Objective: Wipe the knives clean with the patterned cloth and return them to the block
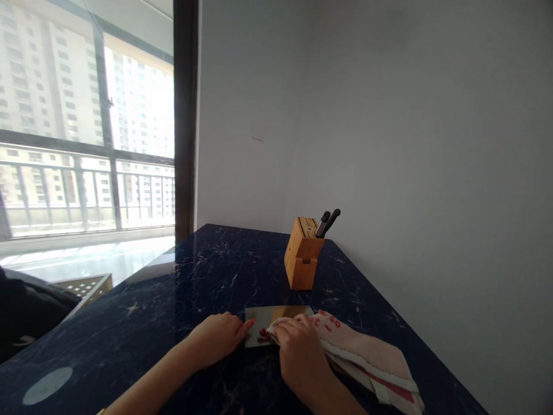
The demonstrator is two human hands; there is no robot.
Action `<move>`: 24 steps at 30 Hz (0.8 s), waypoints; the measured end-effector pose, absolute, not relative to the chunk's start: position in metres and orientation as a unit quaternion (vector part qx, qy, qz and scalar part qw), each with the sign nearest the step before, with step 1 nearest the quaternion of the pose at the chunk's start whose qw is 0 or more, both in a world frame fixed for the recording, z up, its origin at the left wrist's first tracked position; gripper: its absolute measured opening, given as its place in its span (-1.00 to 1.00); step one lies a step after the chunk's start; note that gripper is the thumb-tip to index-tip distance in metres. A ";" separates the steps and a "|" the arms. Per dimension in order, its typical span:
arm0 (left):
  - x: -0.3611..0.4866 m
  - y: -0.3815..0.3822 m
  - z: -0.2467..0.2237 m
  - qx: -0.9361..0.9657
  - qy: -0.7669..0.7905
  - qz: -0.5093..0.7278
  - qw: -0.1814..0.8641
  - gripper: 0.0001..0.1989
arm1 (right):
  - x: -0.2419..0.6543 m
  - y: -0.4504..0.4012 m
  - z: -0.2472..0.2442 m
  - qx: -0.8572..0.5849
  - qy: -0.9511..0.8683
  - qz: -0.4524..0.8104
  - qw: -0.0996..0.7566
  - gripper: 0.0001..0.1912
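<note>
A cleaver [259, 318] with a broad, shiny rectangular blade lies flat, or nearly so, low over the dark table, mirroring the wood of the knife block. My left hand [218, 340] is closed at the blade's left end, thumb stretched toward the metal; the handle is hidden beneath the fingers. With my right hand [300, 349] I pinch a bunched corner of a pink and white towel [367, 349] against the blade's face. The rest of the towel trails to the right across the table. Red print on the towel corner shows reflected in the blade.
Beyond the blade stands a wooden knife block [302, 259] with two dark-handled knives [327, 223] in its right side. The dark marbled table [224, 259] meets a wall on the right. A pale oval mark [47, 386] lies at front left; a chair [93, 288] stands beside the table.
</note>
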State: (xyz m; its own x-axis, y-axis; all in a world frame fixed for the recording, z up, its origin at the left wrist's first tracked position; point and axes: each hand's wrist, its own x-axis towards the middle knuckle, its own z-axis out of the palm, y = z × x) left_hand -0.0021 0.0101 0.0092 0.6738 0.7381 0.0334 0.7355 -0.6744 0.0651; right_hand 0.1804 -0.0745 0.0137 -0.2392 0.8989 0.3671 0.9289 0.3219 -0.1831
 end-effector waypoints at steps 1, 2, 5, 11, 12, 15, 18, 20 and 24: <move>-0.002 0.010 0.009 0.914 0.404 0.028 0.023 -0.32 | 0.180 -0.075 0.014 -0.578 -0.789 -0.036 0.205 -0.67; -0.002 0.011 0.009 0.912 0.409 0.026 0.024 -0.32 | 0.181 -0.075 0.014 -0.582 -0.786 -0.042 0.204 -0.65; -0.002 0.011 0.009 0.909 0.416 0.018 0.023 -0.33 | 0.184 -0.071 0.010 -0.622 -0.754 -0.071 0.200 -0.60; -0.001 0.010 0.009 0.912 0.410 0.016 0.022 -0.33 | 0.185 -0.069 0.005 -0.674 -0.715 -0.093 0.160 -0.61; -0.001 0.010 0.010 0.907 0.420 0.021 0.031 -0.31 | 0.184 -0.070 0.006 -0.676 -0.716 -0.092 0.148 -0.62; -0.001 0.010 0.010 0.906 0.420 0.023 0.036 -0.34 | 0.182 -0.071 0.007 -0.670 -0.725 -0.089 0.132 -0.61; -0.002 0.012 0.007 0.917 0.398 0.012 0.014 -0.38 | 0.182 -0.070 0.005 -0.664 -0.728 -0.099 0.142 -0.57; -0.002 0.013 0.006 0.922 0.388 0.011 0.004 -0.40 | 0.183 -0.069 0.004 -0.668 -0.722 -0.109 0.144 -0.55; 0.000 0.011 0.008 0.909 0.414 0.021 0.034 -0.35 | 0.184 -0.068 0.005 -0.677 -0.714 -0.115 0.136 -0.67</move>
